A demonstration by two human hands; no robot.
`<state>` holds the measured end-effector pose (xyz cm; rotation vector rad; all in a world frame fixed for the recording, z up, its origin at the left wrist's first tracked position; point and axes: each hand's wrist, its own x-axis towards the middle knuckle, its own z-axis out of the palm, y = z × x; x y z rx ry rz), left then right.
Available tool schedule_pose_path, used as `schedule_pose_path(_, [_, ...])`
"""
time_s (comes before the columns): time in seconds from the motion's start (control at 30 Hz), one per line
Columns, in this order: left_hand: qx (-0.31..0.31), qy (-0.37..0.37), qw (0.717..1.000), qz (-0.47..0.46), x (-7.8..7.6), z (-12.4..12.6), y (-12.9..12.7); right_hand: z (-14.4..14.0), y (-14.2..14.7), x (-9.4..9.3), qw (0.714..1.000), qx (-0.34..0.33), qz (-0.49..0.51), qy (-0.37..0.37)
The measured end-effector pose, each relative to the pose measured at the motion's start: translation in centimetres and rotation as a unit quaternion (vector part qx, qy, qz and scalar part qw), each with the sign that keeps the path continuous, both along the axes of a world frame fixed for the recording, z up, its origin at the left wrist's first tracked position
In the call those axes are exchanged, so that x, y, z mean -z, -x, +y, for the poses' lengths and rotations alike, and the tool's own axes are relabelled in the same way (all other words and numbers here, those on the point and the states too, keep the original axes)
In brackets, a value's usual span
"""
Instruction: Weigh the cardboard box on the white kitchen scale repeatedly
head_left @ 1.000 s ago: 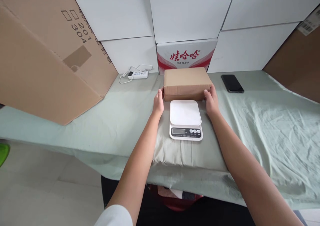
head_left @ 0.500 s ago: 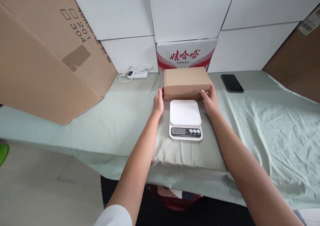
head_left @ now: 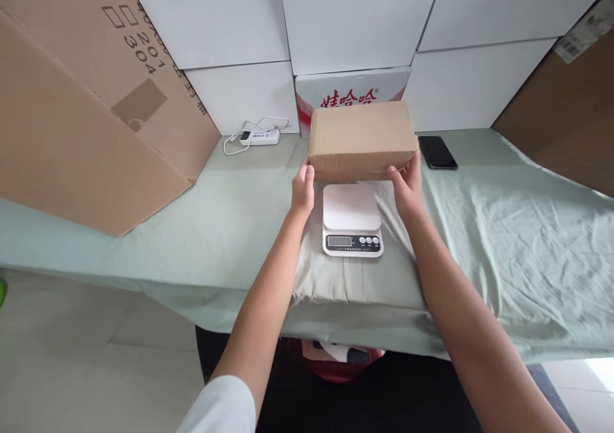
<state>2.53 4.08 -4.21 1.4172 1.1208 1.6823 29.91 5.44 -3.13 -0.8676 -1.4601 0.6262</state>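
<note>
Where the cardboard box (head_left: pixel 362 129) is held: just behind the scale (head_left: pixel 352 219), seemingly raised off the cloth (head_left: pixel 259 228).
Left hand (head_left: pixel 302 187): the box's left end is gripped, the thumb set at the front corner.
Right hand (head_left: pixel 407 187): the right end is gripped, the thumb laid on the front face; some fingers are hidden.
Box ends: equal pressure is best applied from both sides, so that no tilt is allowed.
Scale: knocks from the box's lower edge should be avoided.
Printed carton (head_left: pixel 352 91): partly covered by the box; contact behind is best guarded against.
Phone (head_left: pixel 437 152): seen beyond the right hand; sideways swings are best kept small.
</note>
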Motion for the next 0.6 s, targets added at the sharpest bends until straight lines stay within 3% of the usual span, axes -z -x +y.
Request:
schedule_pose_path(0.13, [0.012, 0.022, 0.999, -0.024, -0.8, -5.2, -0.2, -4.5, -0.6, -1.9, 0.999, 0.020, -0.033, -0.023])
schedule_pose_path(0.3, [0.014, 0.011, 1.000, -0.018, -0.6, -10.6, 0.0, -9.4, 0.1, -0.9, 0.994, 0.094, -0.045, -0.044])
schedule_pose_path(0.43, [0.012, 0.002, 1.000, -0.017, -0.1, -12.3, -0.2, -10.3, 0.5, 0.3, 0.983, 0.152, -0.068, -0.081])
schedule_pose_path(0.6, [0.024, -0.001, 0.999, -0.023, 0.4, -12.7, -0.5, -10.4, -0.3, 0.5, 0.983, 0.151, -0.083, -0.069])
